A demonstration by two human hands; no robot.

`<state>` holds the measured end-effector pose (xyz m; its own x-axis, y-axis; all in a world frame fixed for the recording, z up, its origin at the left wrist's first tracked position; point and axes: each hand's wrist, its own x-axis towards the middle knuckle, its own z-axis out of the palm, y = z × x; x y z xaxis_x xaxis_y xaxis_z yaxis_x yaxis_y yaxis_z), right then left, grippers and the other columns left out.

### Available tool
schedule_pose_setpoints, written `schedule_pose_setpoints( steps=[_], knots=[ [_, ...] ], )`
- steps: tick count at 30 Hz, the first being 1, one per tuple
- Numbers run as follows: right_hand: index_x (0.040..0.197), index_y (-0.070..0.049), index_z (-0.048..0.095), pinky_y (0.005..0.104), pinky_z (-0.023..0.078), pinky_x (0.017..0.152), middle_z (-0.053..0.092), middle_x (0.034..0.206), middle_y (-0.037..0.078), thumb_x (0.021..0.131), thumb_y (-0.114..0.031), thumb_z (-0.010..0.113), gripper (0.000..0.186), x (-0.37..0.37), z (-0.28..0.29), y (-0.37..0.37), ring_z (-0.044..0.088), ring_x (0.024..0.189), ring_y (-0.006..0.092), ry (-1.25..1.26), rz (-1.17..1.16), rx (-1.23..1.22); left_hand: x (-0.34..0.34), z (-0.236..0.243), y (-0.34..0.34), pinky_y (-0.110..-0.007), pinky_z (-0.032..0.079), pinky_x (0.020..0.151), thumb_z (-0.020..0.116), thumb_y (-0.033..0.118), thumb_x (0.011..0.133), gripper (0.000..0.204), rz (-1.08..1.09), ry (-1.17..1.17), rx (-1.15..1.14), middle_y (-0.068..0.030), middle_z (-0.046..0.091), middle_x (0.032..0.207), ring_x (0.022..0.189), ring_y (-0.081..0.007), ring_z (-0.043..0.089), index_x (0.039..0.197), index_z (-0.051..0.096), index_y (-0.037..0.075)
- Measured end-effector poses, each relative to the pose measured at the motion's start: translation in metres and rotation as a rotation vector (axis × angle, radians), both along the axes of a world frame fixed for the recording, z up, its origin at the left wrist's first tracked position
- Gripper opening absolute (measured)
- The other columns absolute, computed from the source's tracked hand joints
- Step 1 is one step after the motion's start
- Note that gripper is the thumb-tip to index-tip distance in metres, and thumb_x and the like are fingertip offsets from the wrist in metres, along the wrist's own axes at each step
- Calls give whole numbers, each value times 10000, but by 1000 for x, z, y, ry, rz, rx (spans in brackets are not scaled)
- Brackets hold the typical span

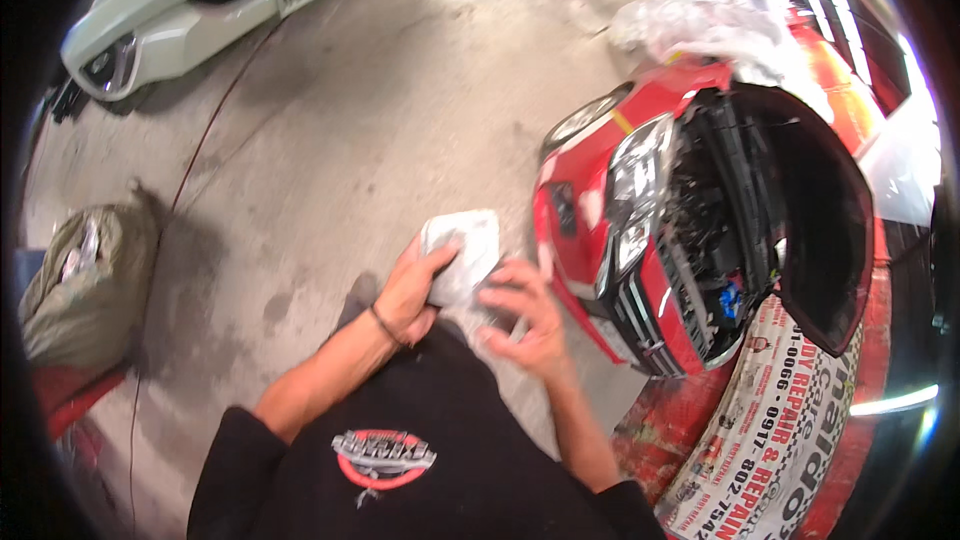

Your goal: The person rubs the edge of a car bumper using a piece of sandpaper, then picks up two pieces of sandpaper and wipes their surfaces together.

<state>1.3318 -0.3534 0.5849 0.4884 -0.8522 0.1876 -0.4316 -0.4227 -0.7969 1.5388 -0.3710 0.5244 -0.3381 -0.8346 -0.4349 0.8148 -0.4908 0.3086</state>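
My left hand [407, 290] is closed on a flat, whitish slab [465, 245] with rounded corners, its thumb lying over the near face. The slab's surface looks smooth and pale, but its kind cannot be made out. Just right of it, my right hand [530, 320] is blurred, its fingers curled toward the thumb around something dark grey that is too smeared to name. Both hands are in front of my body, beside the front of a red car [590, 190].
The car's hood is raised over the engine bay [700, 230], and a printed banner [765, 430] hangs beside it. A white bumper [190, 35] lies at the far left. At the left stands a stuffed greenish sack [85, 295]. Clear plastic sheeting [700, 25] covers something behind the car.
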Motion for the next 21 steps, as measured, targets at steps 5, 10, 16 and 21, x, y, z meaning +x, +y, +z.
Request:
schedule_pose_setpoints(
  steps=[5,10,16,21],
  knots=[
    [1133,-154,778,486,444,1095,645,1229,56,695,-130,851,445,-37,17,-14,558,1272,327,426,16,-109,10,14,8,-366,586,947,624,99,1031,353,34,-22,96,-78,693,1231,1115,-178,690,1373,551,46],
    [1076,-134,770,474,436,1078,669,1163,42,718,-137,844,366,-18,53,-20,569,1248,322,354,-49,-203,9,-1,1,-300,540,910,610,111,1036,326,194,-559,-257,-49,698,1162,1038,-121,650,1346,581,17],
    [1022,-159,767,433,454,971,687,1089,27,737,-214,812,294,9,43,-31,623,1102,266,518,226,-32,5,-7,8,-302,504,972,585,117,1035,340,153,-798,-416,-73,699,1165,1067,-125,630,1357,586,7],
    [988,-155,768,434,472,920,688,1055,21,729,-214,798,268,20,35,-28,630,1080,272,358,64,-140,4,4,8,-299,504,970,581,101,1031,342,129,-720,-374,-70,699,1169,1075,-131,629,1357,581,0]
  ],
)
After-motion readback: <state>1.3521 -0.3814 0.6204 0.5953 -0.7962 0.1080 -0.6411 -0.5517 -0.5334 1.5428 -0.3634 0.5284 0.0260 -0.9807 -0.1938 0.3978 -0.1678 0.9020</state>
